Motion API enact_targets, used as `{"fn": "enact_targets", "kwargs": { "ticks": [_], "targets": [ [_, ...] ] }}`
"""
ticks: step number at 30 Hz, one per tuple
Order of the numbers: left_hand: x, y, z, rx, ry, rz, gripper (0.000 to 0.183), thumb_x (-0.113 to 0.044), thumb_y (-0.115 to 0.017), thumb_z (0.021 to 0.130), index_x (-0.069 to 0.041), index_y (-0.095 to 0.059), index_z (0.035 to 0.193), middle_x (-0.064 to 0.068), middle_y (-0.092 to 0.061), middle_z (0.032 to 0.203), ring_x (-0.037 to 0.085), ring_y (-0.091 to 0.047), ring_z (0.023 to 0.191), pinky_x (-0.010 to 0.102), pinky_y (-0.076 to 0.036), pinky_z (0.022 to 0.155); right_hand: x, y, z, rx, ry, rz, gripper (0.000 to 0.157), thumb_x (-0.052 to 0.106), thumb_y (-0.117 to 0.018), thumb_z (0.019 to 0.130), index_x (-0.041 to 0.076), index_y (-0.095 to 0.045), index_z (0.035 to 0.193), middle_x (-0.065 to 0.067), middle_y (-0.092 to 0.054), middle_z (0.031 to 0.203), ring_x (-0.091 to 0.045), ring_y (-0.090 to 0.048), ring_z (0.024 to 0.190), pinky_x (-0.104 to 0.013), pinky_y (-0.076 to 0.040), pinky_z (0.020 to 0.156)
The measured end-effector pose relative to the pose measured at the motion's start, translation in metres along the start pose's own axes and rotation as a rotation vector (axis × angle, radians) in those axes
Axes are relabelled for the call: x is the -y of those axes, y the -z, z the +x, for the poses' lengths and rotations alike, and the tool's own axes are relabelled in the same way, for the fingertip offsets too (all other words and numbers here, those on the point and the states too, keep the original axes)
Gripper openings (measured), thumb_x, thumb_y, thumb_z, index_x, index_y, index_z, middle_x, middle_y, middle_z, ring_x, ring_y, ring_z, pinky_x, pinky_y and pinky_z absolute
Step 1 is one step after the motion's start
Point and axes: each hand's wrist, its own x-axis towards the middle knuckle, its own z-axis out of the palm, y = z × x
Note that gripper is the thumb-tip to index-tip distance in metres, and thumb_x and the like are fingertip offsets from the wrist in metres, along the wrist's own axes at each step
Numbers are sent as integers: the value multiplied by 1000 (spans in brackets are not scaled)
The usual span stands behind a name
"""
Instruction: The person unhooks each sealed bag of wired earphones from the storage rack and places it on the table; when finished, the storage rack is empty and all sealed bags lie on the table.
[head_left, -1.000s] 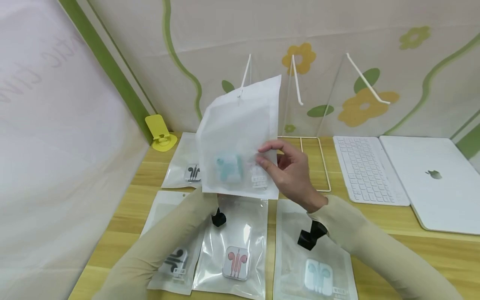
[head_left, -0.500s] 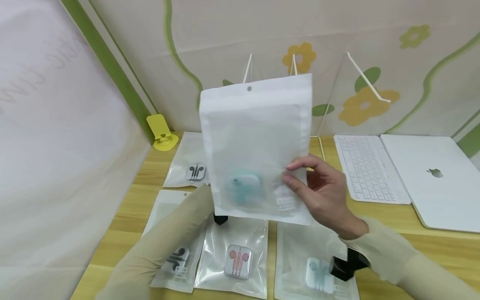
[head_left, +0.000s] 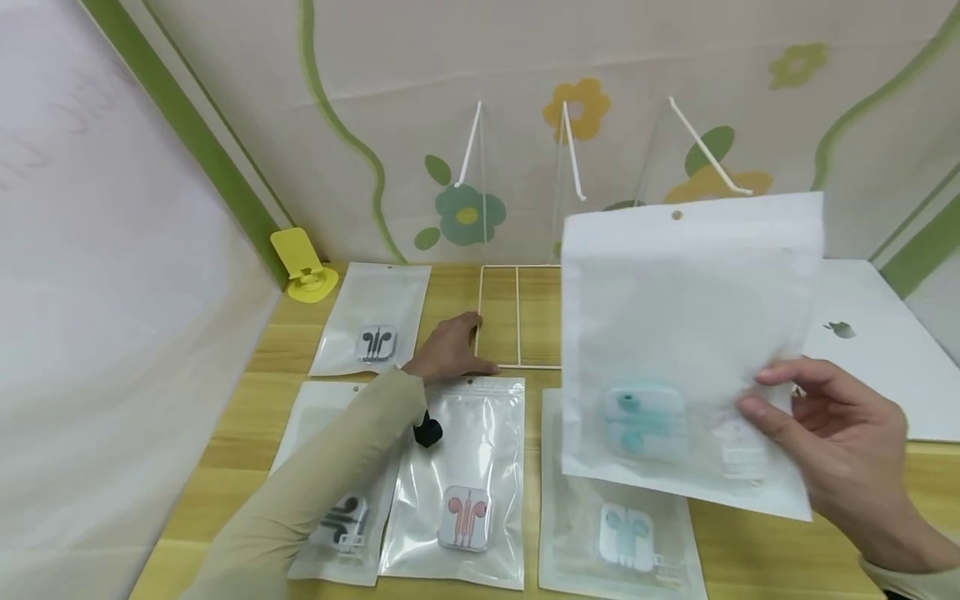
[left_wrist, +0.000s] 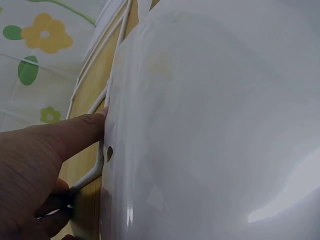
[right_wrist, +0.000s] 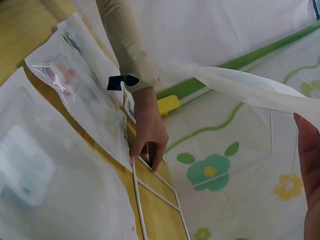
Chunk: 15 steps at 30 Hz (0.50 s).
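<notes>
My right hand (head_left: 847, 450) pinches the lower right side of a white zip bag (head_left: 690, 308) between thumb and fingers. Through its frosted front shows a pale teal earphone case, with a small white label beside it. The bag hangs in the air, its hanging hole free of any hook. My left hand (head_left: 450, 354) grips the left front corner of a white wire display rack (head_left: 517, 317), fingers curled at the base wire. In the left wrist view that hand (left_wrist: 50, 150) is beside a bag's punched hole. Three bare hooks, the middle hook (head_left: 573, 154) among them, project above the base.
Bags with pink earphones (head_left: 467, 518), teal earphones (head_left: 626, 537) and dark earphones (head_left: 341, 525) lie along the front. Another dark-earphone bag (head_left: 377, 343) lies back left, near a yellow phone stand (head_left: 303, 267). A white laptop (head_left: 862, 333) is at right, partly behind the held bag.
My right hand has drawn the bag off the left hook's tip and carried it right and nearer. The left hand, earlier hidden behind the bag, now shows at the rack's base.
</notes>
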Motion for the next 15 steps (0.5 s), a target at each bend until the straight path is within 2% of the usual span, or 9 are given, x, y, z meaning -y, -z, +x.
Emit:
{"fn": "enact_targets", "kwargs": {
  "ticks": [1, 3, 4, 5, 9, 11, 15],
  "targets": [
    [16, -12, 10, -24, -27, 18, 84, -40, -83, 74, 3, -47, 135, 16, -52, 140, 32, -51, 128, 39, -43, 107, 4, 8, -5, -40, -26, -60, 35, -39, -53, 69, -23, -57, 100, -13, -67, 97, -13, -64, 58, -20, -50, 47],
    [35, -26, 26, -26, -43, 25, 89, -45, -83, 72, 2, -45, 137, 15, -50, 142, 30, -50, 129, 37, -41, 109, 10, 26, -18, -84, -89, -123, 36, -38, -51, 72, -20, -58, 103, -10, -66, 97, -12, -64, 57, -22, -49, 44],
    [35, -26, 27, -21, -40, 21, 89, -45, -83, 72, 2, -46, 137, 15, -52, 141, 30, -51, 128, 38, -42, 108, 12, 35, -24, -108, -123, -144, 37, -37, -50, 74, -18, -58, 104, -9, -67, 98, -12, -66, 57, -23, -49, 43],
    [43, -32, 33, -22, -56, 37, 90, -49, -83, 71, 1, -46, 137, 14, -53, 140, 28, -52, 126, 38, -43, 106, 14, 45, -31, -144, -162, -167, 38, -36, -50, 76, -15, -60, 105, -7, -69, 98, -12, -67, 57, -24, -49, 41],
    [40, -32, 37, 3, -36, 30, 91, -49, -84, 69, -2, -46, 137, 13, -55, 136, 29, -54, 123, 40, -46, 102, 15, 87, -59, -203, -242, -171, 40, -31, -47, 82, -5, -62, 108, -3, -71, 100, -14, -71, 59, -28, -49, 38],
    [38, -31, 36, 7, -31, 34, 91, -48, -85, 68, -3, -46, 138, 12, -54, 137, 29, -53, 124, 40, -45, 104, 16, 105, -72, -225, -284, -228, 40, -27, -48, 85, 2, -64, 106, 3, -70, 100, -10, -70, 58, -26, -48, 37],
    [35, -26, 34, 5, -27, 39, 92, -46, -85, 69, -2, -44, 139, 13, -49, 144, 31, -48, 130, 41, -41, 108, 17, 133, -92, -221, -395, -506, 42, -17, -53, 89, 21, -63, 102, 20, -64, 96, 1, -66, 58, -21, -48, 39]
  ]
}}
